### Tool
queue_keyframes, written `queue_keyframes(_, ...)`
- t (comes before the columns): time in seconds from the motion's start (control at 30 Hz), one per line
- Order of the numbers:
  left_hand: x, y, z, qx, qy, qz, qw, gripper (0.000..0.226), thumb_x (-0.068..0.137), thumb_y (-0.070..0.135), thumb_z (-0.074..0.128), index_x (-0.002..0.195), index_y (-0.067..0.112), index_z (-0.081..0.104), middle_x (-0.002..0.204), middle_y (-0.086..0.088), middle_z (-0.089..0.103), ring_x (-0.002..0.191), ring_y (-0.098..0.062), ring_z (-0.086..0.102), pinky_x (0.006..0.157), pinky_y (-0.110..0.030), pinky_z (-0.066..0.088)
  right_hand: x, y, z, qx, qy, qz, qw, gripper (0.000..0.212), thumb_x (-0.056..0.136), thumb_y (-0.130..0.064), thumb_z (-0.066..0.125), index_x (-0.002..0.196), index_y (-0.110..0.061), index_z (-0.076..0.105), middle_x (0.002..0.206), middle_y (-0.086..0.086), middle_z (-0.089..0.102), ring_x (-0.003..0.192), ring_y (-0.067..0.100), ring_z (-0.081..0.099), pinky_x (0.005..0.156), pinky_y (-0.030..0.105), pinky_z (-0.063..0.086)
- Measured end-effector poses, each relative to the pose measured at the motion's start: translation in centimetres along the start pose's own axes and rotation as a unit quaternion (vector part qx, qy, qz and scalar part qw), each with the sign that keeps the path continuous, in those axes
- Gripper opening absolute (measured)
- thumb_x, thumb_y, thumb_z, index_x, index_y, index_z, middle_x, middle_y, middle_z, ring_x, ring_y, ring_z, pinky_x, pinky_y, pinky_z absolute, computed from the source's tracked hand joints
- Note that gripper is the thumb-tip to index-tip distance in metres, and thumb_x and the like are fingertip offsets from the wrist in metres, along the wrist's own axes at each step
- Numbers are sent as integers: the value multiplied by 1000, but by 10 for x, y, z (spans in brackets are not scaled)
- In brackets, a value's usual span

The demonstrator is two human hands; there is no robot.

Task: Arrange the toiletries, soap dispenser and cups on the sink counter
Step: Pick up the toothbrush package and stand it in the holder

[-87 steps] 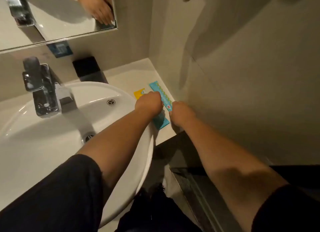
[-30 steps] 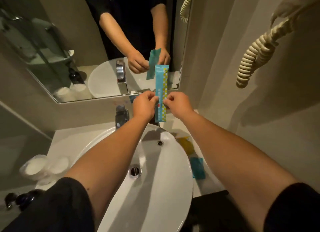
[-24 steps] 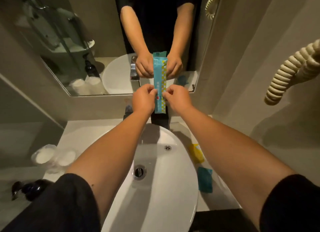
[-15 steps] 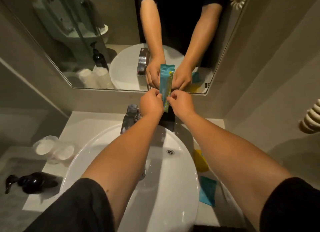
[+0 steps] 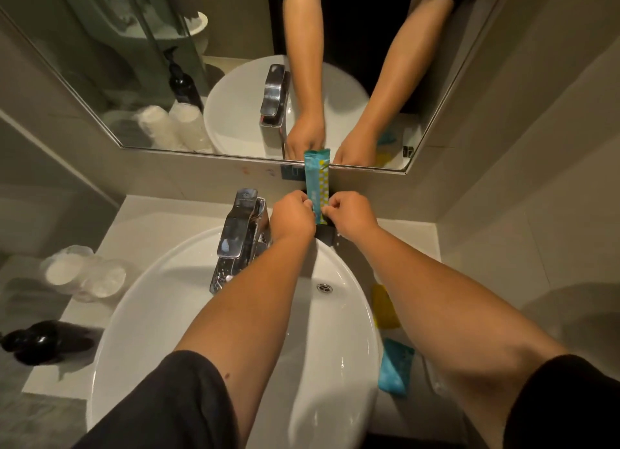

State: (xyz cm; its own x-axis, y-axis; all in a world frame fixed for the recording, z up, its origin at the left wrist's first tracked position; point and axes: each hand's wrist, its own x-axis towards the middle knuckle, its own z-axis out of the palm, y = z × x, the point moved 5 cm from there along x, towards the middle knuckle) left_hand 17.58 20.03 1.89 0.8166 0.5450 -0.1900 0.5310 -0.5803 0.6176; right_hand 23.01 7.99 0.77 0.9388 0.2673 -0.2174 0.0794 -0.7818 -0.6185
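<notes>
Both hands hide the teal packet's (image 5: 317, 176) lower end.

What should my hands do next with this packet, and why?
Probably lower the packet into the black holder just below it. Both the left hand and right hand pinch its lower end, holding it upright against the wall, right above that holder.

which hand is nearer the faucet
Left. The left hand sits right beside the faucet, pinching the long teal packet. The right hand grips the packet's other edge, farther from the faucet.
</notes>
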Motion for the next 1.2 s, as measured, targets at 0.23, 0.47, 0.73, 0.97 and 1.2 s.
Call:
queue_keyframes(0.23, 4, -1, 5, 51, -22, 10, 998, 24, 98, 26, 47, 109, 14, 65, 102, -12, 68, 92, -29, 61, 65, -33, 39, 4, 7, 6, -39, 4, 22, 999, 44, 89, -22, 63, 49, -19, 47, 72, 10, 59, 66, 26, 54, 59, 29, 41)
queue_keyframes(0.47, 9, 0, 7, 74, -32, 15, 997, 22, 97, 23, 50, 108, 12, 66, 104, -15, 67, 95, -31, 61, 65, -34, 40, 6, 8, 9, -47, 5, 34, 998, 46, 90, -24, 64, 49, -19, 45, 68, 7, 55, 65, 25, 53, 58, 29, 41)
queue_keyframes(0.73, 10, -1, 11, 74, -12, 22, 997, 25, 98, 24, 46, 110, 13, 66, 104, -13, 67, 93, -29, 61, 63, -33, 37, 7, 6, 8, -50, 4, 33, 998, 44, 90, -23, 63, 50, -21, 43, 78, 11, 58, 68, 26, 54, 60, 28, 40)
queue_keyframes(0.97, 16, -3, 14, 81, -1, 35, 996, 27, 98, 24, 46, 112, 13, 66, 109, -13, 64, 92, -28, 61, 64, -35, 39, 5, 6, 7, -46, 5, 35, 998, 43, 90, -22, 62, 50, -21, 44, 74, 10, 57, 66, 25, 53, 58, 28, 38)
queue_keyframes(1.2, 18, -6, 15, 75, -2, 41, 996, 27, 98, 23, 46, 110, 14, 68, 108, -13, 64, 90, -28, 61, 65, -35, 42, 3, 5, 6, -50, 3, 29, 998, 40, 89, -24, 64, 52, -22, 49, 76, 9, 61, 69, 25, 57, 59, 29, 41)
